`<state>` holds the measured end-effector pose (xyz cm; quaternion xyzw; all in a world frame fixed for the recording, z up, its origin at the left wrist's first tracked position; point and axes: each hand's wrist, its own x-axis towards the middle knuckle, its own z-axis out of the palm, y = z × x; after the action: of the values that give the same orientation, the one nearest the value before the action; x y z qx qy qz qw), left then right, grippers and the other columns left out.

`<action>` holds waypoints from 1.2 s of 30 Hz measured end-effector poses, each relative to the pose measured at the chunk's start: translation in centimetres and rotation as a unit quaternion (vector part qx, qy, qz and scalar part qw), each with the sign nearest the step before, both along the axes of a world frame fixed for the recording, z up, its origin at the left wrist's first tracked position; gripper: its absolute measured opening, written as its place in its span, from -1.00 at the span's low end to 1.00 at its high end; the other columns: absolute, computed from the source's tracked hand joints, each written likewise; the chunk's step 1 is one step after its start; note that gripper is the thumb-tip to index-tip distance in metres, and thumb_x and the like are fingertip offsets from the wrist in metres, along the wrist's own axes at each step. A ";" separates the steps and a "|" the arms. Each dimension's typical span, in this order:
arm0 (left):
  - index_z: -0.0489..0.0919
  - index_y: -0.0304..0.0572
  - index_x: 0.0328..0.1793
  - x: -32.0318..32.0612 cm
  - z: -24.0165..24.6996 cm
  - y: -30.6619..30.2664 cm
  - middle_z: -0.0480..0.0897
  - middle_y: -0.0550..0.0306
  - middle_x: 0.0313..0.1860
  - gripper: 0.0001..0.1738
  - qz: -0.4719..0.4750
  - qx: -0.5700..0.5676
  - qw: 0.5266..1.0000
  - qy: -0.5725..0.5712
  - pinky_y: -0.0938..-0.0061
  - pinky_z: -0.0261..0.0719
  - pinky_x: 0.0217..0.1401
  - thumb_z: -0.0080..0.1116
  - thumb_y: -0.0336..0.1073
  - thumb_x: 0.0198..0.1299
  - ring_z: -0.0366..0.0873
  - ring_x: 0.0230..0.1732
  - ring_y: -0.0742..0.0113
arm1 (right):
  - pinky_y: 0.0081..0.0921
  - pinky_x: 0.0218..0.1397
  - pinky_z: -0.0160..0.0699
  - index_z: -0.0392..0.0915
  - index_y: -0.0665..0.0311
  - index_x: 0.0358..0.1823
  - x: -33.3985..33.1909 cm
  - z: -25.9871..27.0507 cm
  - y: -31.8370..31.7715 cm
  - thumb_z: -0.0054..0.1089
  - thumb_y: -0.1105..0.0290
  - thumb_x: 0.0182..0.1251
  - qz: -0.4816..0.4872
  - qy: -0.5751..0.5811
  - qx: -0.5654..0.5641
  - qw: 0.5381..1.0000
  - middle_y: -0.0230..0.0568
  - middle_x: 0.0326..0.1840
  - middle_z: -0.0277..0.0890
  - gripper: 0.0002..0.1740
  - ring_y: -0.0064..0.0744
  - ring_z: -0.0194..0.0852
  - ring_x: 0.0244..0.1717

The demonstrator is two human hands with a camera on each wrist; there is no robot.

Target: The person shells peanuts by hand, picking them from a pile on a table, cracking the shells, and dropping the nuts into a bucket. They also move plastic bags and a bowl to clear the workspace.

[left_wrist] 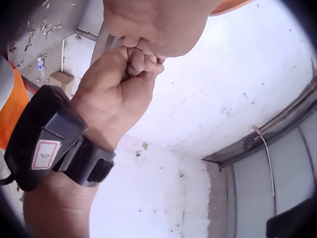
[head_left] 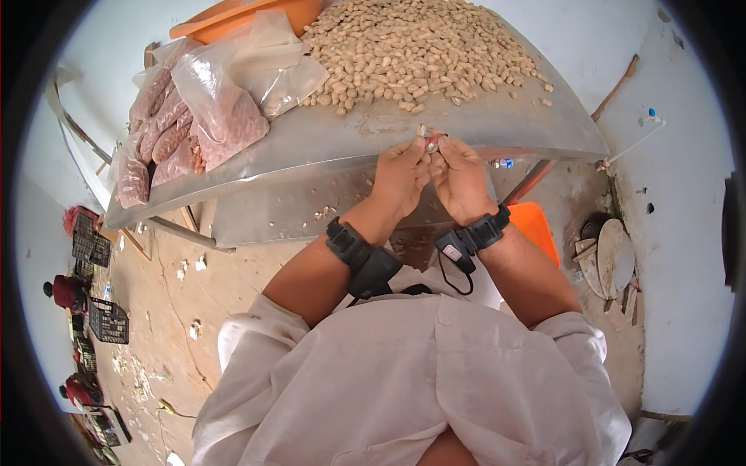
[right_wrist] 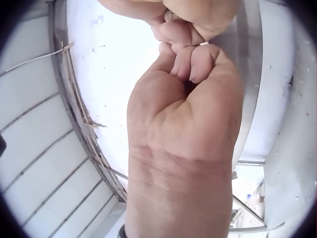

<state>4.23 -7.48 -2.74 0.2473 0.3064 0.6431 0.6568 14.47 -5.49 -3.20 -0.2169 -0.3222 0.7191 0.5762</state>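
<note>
You are holding both hands together at the front edge of the metal counter [head_left: 326, 144], fingers curling inward and meeting above it. Your left hand [head_left: 400, 177] and your right hand [head_left: 460, 177] are both pinching one small peanut [head_left: 428, 140] between their fingertips, so the peanut is sitting in the air between the two hands, just over the counter's near rim and not resting on it. In the right wrist view your right-hand fingers [right_wrist: 190, 62] are folding tightly against the palm, with your left hand [right_wrist: 198, 15] pressing in from above; the nut is mostly hiding between them. In the left wrist view your right hand [left_wrist: 116, 94] is showing knuckles bent against your left hand [left_wrist: 163, 25]. Farther back on the counter a wide pile of unshelled peanuts [head_left: 412, 46] is lying, and to its left clear bags of reddish kernels [head_left: 194, 116] are leaning beside an orange tub [head_left: 233, 19]. Below, black crates [head_left: 107, 318] are standing on the dusty floor [head_left: 163, 303].
</note>
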 end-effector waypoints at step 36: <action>0.49 -0.28 -0.09 -1.4 -5.7 -1.8 0.35 0.28 -0.57 -0.74 -0.122 -0.133 0.966 -0.183 0.65 0.12 -0.62 -0.08 -0.22 0.33 0.13 -0.67 0.53 | -0.62 -0.25 0.38 0.53 0.38 -0.20 23.5 -4.6 -0.2 0.16 0.56 0.06 -0.185 -0.719 0.263 0.616 -0.16 -0.12 0.46 -0.78 -0.51 0.40 -0.31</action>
<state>2.88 -9.27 -8.41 0.0715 0.2314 0.5455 0.8024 37.98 -5.69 -7.79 -0.5590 -0.7616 0.0957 0.3135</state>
